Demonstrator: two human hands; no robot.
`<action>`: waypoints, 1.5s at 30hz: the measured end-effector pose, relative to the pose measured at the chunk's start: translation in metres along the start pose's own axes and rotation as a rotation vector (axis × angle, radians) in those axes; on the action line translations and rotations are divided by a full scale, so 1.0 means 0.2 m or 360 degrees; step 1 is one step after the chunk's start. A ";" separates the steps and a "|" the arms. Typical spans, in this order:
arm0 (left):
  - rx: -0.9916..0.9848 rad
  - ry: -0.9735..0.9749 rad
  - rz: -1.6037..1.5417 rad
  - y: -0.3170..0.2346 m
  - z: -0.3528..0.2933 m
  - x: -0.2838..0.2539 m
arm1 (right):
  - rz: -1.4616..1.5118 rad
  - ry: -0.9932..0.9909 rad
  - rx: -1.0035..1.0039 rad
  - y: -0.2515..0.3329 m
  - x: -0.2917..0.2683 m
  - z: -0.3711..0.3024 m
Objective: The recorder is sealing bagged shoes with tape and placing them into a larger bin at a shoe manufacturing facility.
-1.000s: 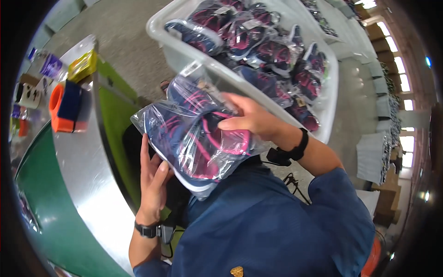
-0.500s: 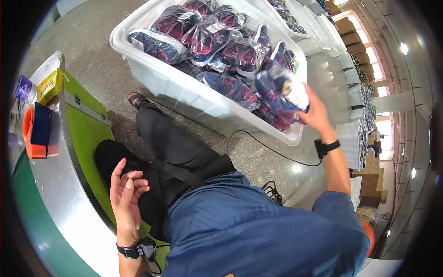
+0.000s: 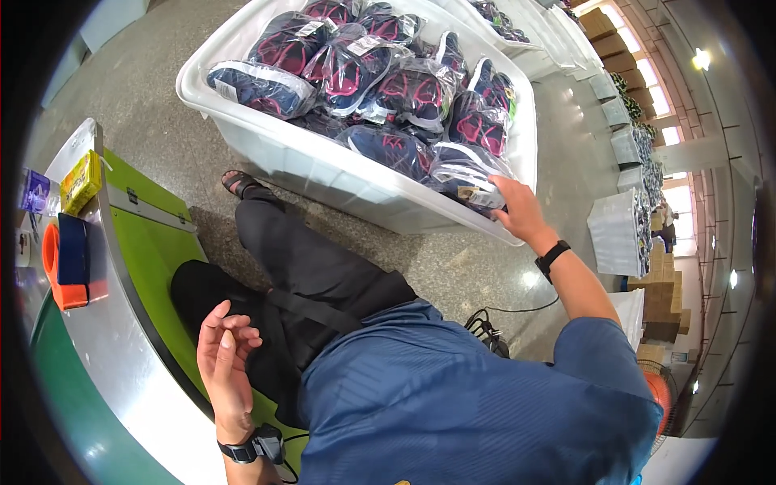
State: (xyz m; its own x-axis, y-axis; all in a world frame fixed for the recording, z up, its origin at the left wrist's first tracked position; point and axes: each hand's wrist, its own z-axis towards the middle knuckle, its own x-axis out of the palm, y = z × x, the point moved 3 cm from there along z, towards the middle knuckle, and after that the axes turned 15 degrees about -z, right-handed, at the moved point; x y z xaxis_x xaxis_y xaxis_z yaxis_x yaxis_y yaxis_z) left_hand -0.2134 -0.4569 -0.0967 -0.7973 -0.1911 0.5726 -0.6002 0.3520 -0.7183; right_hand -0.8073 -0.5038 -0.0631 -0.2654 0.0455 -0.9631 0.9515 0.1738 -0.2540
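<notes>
My right hand (image 3: 521, 212) is at the near right corner of a white plastic bin (image 3: 323, 166). Its fingers and thumb are curled round the end of a pair of shoes in a clear bag (image 3: 470, 171), which lies on the heap inside; part of the grip is hidden. Other bagged shoes (image 3: 347, 73), navy with pink laces and white soles, fill the bin. My left hand (image 3: 226, 364) hangs over my lap near the bench edge, palm up. Its fingers are loosely bent and apart, with nothing in them.
A metal-topped bench (image 3: 133, 339) with a green side curves along my left. On it are a yellow box (image 3: 81, 183), a purple packet (image 3: 39, 192) and an orange tape dispenser (image 3: 65, 267). Cables (image 3: 487, 330) lie on the floor; a fan (image 3: 661, 396) stands behind right.
My right hand has lowered the bagged shoes from above the bin's right side onto the heap at its near corner. My left hand has stayed almost in place.
</notes>
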 end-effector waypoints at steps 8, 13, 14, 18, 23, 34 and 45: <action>-0.0010 -0.0007 -0.0014 -0.01 0.01 0.00 | 0.0096 -0.0216 0.0054 0.09 -0.06 -0.03; -0.0020 -0.0027 -0.0033 -0.02 0.00 -0.01 | 0.0107 -0.0381 -0.0005 0.11 -0.14 0.12; -0.0014 -0.0024 -0.0006 -0.02 0.00 -0.01 | 0.0120 -0.0395 -0.0010 0.11 -0.12 0.15; 0.0010 -0.0045 -0.0034 -0.01 0.00 -0.02 | 0.0108 -0.0478 0.0088 0.02 0.01 0.30; 0.0016 -0.0048 -0.0008 0.01 0.01 -0.03 | 0.0385 0.0046 0.0424 -0.22 0.31 0.49; 0.0104 0.0017 0.0252 -0.04 0.00 -0.06 | 0.0738 0.0576 0.0051 -0.20 0.54 0.48; 0.0278 0.0093 -0.0170 -0.43 -0.19 -0.13 | 0.0777 -0.0309 -0.0399 0.93 -0.12 1.12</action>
State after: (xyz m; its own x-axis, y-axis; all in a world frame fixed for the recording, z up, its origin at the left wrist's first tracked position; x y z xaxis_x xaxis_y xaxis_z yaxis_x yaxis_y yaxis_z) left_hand -0.1387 -0.4472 -0.0354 -0.7267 -0.1637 0.6672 -0.6870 0.1678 -0.7071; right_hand -0.5892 -0.6928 -0.1063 0.2507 0.0016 -0.9681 0.8841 0.4070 0.2296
